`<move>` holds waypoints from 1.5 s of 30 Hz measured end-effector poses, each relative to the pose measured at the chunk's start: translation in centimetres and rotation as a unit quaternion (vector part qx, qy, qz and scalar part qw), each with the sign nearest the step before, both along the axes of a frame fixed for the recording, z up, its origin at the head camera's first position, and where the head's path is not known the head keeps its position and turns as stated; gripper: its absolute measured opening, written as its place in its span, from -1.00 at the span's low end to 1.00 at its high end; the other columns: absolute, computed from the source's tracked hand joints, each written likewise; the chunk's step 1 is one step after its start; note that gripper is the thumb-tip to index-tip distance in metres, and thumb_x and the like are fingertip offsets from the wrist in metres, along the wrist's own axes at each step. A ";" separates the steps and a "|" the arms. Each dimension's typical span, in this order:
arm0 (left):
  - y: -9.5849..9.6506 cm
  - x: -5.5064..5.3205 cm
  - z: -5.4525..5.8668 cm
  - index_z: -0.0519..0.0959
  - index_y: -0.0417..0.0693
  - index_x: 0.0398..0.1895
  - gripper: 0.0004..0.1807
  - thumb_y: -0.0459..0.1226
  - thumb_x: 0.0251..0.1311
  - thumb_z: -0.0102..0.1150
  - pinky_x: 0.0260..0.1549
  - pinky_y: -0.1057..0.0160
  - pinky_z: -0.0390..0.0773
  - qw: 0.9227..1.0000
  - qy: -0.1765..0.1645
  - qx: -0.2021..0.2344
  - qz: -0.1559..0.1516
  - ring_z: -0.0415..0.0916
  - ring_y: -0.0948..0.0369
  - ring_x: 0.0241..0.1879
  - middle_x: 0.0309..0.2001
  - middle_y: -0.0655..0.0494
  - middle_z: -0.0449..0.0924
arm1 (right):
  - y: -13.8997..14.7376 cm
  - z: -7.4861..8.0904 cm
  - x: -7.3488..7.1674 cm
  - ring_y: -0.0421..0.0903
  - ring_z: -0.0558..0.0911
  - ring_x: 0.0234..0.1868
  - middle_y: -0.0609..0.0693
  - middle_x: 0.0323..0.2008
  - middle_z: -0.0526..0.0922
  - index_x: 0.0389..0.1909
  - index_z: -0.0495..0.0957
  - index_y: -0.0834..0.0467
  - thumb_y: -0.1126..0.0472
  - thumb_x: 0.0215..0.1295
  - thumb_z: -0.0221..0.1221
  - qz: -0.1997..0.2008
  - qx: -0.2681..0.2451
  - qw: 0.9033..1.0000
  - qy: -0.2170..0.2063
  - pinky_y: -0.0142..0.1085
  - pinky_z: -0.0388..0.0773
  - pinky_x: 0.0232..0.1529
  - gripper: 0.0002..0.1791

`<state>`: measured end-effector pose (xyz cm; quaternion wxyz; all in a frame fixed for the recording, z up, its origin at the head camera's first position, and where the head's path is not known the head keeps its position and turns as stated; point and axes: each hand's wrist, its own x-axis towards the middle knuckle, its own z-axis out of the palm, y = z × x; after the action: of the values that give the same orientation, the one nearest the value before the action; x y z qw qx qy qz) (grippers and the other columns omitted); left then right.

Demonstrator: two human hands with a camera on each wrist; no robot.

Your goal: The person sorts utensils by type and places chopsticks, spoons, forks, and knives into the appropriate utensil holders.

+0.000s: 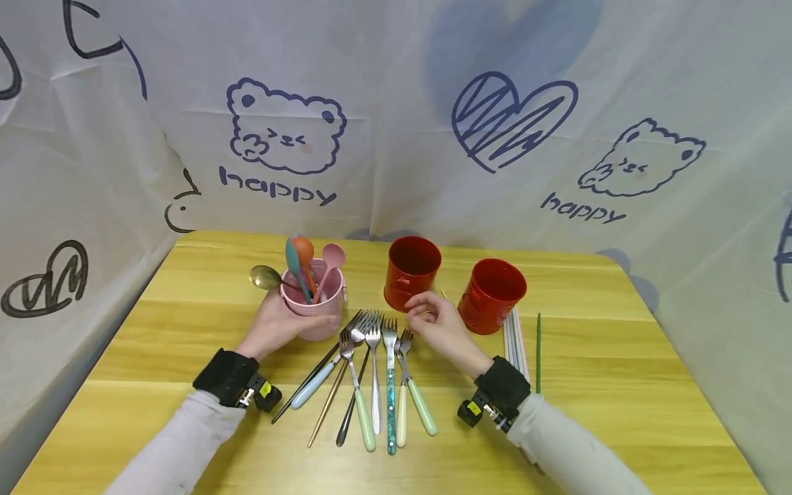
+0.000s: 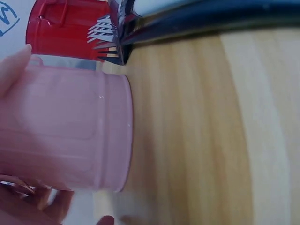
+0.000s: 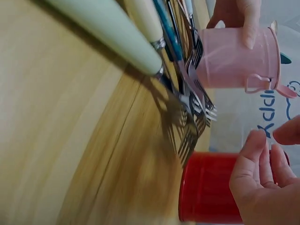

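My left hand [image 1: 281, 324] holds a pink bucket [image 1: 322, 323] round its side, thumb across the front. Several spoons stand in the bucket: a teal spoon [image 1: 293, 258], an orange spoon [image 1: 302, 250], a pink spoon [image 1: 333, 256] and a metal spoon [image 1: 265, 277]. The right hand [image 1: 441, 326] hovers in front of a red bucket [image 1: 399, 290], its fingers loosely bent; in the right wrist view a gap shows between thumb and fingertips, with nothing held. Between the hands lies a group of forks [image 1: 375, 375], tines pointing away, with green, cream, blue, teal and dark handles.
A second red bucket [image 1: 489, 309] stands right of the first. Beside the right forearm lie pale thin sticks [image 1: 515, 344] and a green stick [image 1: 538, 354]. A white cloth [image 1: 396, 158] with drawings hangs behind the wooden table [image 1: 619, 385].
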<state>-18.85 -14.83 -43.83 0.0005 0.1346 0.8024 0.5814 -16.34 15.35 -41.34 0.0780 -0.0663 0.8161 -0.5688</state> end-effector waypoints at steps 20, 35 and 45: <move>-2.7 7.3 4.1 0.51 -0.30 -0.14 -0.66 -0.28 0.12 0.38 -0.50 0.31 0.45 0.943 0.057 -0.320 0.072 0.46 0.22 -0.48 -0.38 -0.01 0.59 | 0.9 1.2 -1.6 0.20 0.48 0.16 0.32 0.11 0.46 0.30 0.29 0.34 0.36 0.21 0.30 -0.094 0.020 0.967 0.237 0.04 0.59 0.16 -0.35; 3.4 8.4 2.6 0.55 -0.06 -0.31 -0.83 -0.26 0.12 0.38 -0.59 0.25 0.44 0.913 0.087 -0.398 0.021 0.43 0.24 -0.56 -0.53 0.18 0.51 | -1.4 0.9 -5.0 0.20 0.17 0.44 0.20 0.45 0.11 0.55 -0.13 0.10 -0.07 0.05 0.46 -0.109 0.114 0.972 0.173 0.20 0.37 0.39 0.21; 6.4 9.2 1.5 0.53 -0.01 -0.18 -0.82 -0.19 0.24 0.30 -0.71 0.28 0.33 0.909 0.102 -0.404 -0.023 0.35 0.29 -0.62 -0.60 0.25 0.39 | -1.9 0.0 -5.9 0.17 0.25 0.41 0.20 0.43 0.17 0.54 -0.09 0.12 -0.04 0.02 0.49 -0.105 0.108 0.976 0.159 0.16 0.41 0.39 0.20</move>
<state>-9.63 -8.43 -42.30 -0.0132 0.2001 0.9609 0.1910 -22.28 13.41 -41.34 -0.1065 -0.0610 0.8772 -0.4642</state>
